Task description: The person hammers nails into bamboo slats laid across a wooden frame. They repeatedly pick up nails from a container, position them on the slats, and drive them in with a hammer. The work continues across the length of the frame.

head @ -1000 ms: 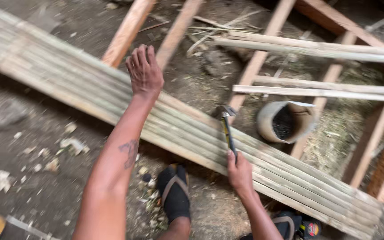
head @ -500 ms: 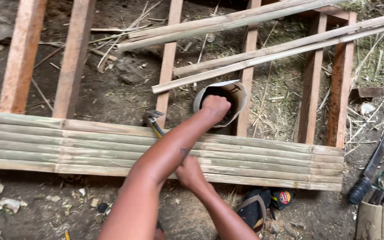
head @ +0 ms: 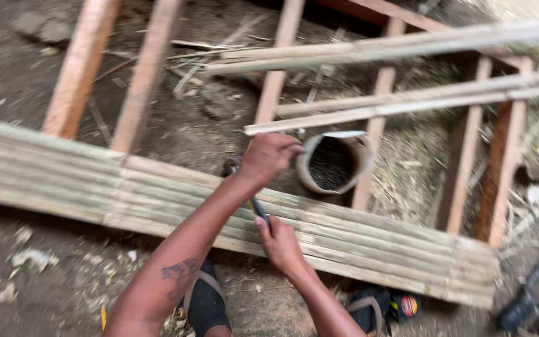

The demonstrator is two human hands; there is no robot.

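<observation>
**Hammer in one hand, other hand up by the can**

So the right hand [head: 280,244] was wrapped around the handle of a hammer [head: 258,209], fist closed on the lower end of it, sitting right on top of the bamboo slat panel [head: 369,243]. The hammer's handle ran up and away from that fist, passing under the left forearm, and a dark blob that looked like its head [head: 232,166] poked out just past the far edge of the panel, though it was pretty blurry

The left hand [head: 269,156] was stretched out over the panel with fingers curled in, close to the rim of a round can [head: 335,163]. Couldn't tell if it was pinching anything, too much blur. The can sat on the ground just beyond the panel, lid bent up, dark stuff inside

The panel itself lay flat across a row of reddish wooden joists [head: 81,68], running left to right across the whole view. Further out a few loose bamboo strips [head: 407,103] lay crosswise on the same joists

Near the bottom there were two sandalled feet, one [head: 204,302] between the arms and one [head: 369,309] to the right. A dark tool [head: 531,299] lay on the dirt at the far right, too blurred to name
</observation>
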